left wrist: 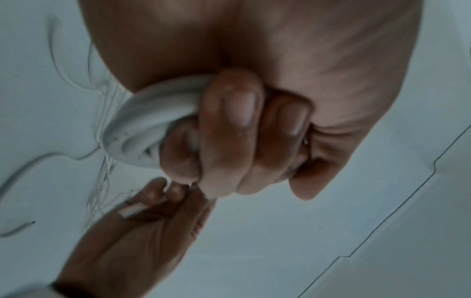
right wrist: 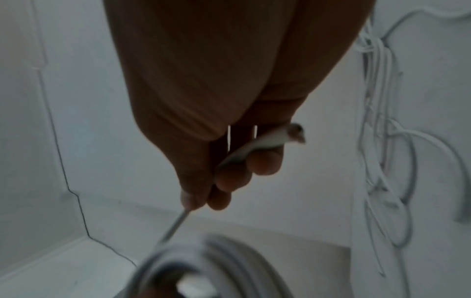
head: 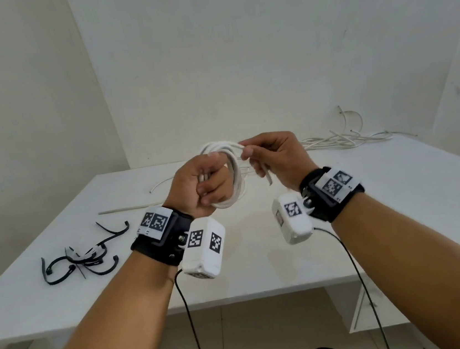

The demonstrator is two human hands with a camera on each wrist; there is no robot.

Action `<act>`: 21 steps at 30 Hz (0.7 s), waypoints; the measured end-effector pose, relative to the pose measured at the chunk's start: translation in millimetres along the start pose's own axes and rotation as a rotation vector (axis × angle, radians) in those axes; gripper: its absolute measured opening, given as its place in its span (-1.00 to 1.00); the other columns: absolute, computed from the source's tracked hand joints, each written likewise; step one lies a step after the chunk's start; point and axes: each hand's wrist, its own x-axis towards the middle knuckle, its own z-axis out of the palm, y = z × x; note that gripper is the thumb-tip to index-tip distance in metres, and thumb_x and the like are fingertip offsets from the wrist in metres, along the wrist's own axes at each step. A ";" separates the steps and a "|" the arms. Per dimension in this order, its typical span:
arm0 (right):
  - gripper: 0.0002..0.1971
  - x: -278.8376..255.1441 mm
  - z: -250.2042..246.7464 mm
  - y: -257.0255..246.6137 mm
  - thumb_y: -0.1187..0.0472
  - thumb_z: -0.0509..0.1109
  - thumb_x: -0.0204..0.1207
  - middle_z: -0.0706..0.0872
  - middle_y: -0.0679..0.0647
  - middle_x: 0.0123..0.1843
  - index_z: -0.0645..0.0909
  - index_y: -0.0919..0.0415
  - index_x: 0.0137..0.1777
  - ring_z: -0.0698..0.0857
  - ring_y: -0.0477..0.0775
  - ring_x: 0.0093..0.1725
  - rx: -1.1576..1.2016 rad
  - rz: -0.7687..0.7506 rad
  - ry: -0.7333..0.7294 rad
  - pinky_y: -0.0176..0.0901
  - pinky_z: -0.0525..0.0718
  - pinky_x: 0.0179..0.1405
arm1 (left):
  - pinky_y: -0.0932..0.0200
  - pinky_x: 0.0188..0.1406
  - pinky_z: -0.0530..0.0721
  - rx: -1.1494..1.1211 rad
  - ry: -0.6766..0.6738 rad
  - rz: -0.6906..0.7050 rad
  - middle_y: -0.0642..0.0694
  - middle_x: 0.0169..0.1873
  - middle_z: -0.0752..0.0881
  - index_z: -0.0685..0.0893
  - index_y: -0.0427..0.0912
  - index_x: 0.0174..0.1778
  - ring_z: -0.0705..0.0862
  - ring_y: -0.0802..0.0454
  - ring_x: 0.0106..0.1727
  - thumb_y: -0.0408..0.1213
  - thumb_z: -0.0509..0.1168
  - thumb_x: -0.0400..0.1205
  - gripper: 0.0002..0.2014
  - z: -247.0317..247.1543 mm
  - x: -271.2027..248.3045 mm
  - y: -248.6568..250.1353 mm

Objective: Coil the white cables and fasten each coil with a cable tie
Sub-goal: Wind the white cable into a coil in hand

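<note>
Left hand (head: 201,186) clenched round the white coil (head: 233,174), held up over the table (head: 373,214); right hand (head: 273,157) pinching the cable's loose end (head: 266,177). Winding nearly finished, by the look. Next: tuck the end, fetch a tie (head: 80,259) from the left. More cables (head: 343,138) far right.

Left hand (head: 205,187): fisted, fingers curled round the coil (head: 234,173).
Right hand (head: 275,160): at 3 o'clock, pinching the cable end (head: 266,177).
</note>
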 end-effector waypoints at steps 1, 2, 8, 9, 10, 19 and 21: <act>-0.88 -4.1 6.3 4.9 0.46 0.42 0.57 0.78 0.08 -0.36 0.77 0.39 0.03 0.60 -0.01 -0.50 0.004 -0.005 0.026 -0.21 0.60 -0.54 | 0.17 -0.62 0.11 -0.001 0.011 0.032 0.04 -0.76 0.19 0.22 -0.07 -0.45 0.14 0.06 -0.75 -0.11 0.43 0.46 -0.54 1.0 0.8 0.3; -0.88 -8.2 12.8 10.2 0.44 0.43 0.58 0.78 0.06 -0.37 0.76 0.40 0.06 0.64 -0.02 -0.48 -0.014 -0.006 0.057 -0.20 0.63 -0.51 | 0.16 -0.61 0.11 -0.011 0.020 0.068 0.03 -0.76 0.18 0.20 -0.08 -0.45 0.14 0.06 -0.75 -0.11 0.43 0.45 -0.53 1.2 1.4 -0.8; -0.71 -29.6 38.6 26.5 0.15 0.39 0.60 0.82 0.16 0.15 0.73 0.11 0.29 0.79 0.17 0.13 0.075 0.098 0.112 0.14 0.80 0.01 | 0.22 -0.67 0.21 -0.131 0.105 0.215 0.04 -0.80 0.33 0.31 -0.07 -0.55 0.14 0.06 -0.76 -0.16 0.43 0.46 -0.58 -4.1 6.6 -15.2; -0.66 -31.2 41.4 27.5 0.12 0.42 0.57 0.81 0.19 0.18 0.71 0.09 0.33 0.78 0.23 0.19 0.118 0.139 0.105 0.20 0.78 0.08 | 0.21 -0.67 0.22 -0.137 0.114 0.220 0.05 -0.80 0.35 0.36 -0.07 -0.57 0.14 0.05 -0.75 -0.16 0.44 0.44 -0.60 -4.4 7.0 -17.4; -0.62 -32.3 43.5 28.1 0.11 0.45 0.54 0.81 0.23 0.19 0.70 0.10 0.36 0.76 0.30 0.22 0.158 0.176 0.100 0.27 0.75 0.16 | 0.19 -0.65 0.22 -0.133 0.119 0.223 0.05 -0.81 0.35 0.39 -0.07 -0.59 0.14 0.05 -0.75 -0.15 0.46 0.43 -0.61 -4.3 7.6 -19.5; -0.63 -33.4 33.7 22.5 0.22 0.54 0.50 0.82 0.20 0.17 0.71 0.19 0.31 0.76 0.21 0.21 0.217 0.151 0.234 0.22 0.61 0.42 | 0.07 -0.13 0.58 0.408 0.310 0.128 -0.25 -0.56 0.50 0.50 -0.23 -0.60 0.58 -0.10 -0.41 -0.23 0.17 0.64 -0.57 10.3 10.6 -21.5; -0.64 -30.9 24.7 13.9 0.30 0.51 0.53 0.85 0.07 0.10 0.69 0.21 0.32 0.79 0.04 0.13 0.046 0.063 0.248 -0.02 0.68 0.31 | 0.01 0.04 0.58 0.624 0.393 0.074 -0.25 -0.42 0.65 0.72 -0.24 -0.42 0.67 -0.08 -0.20 -0.07 0.23 0.65 -0.59 7.1 7.7 -18.9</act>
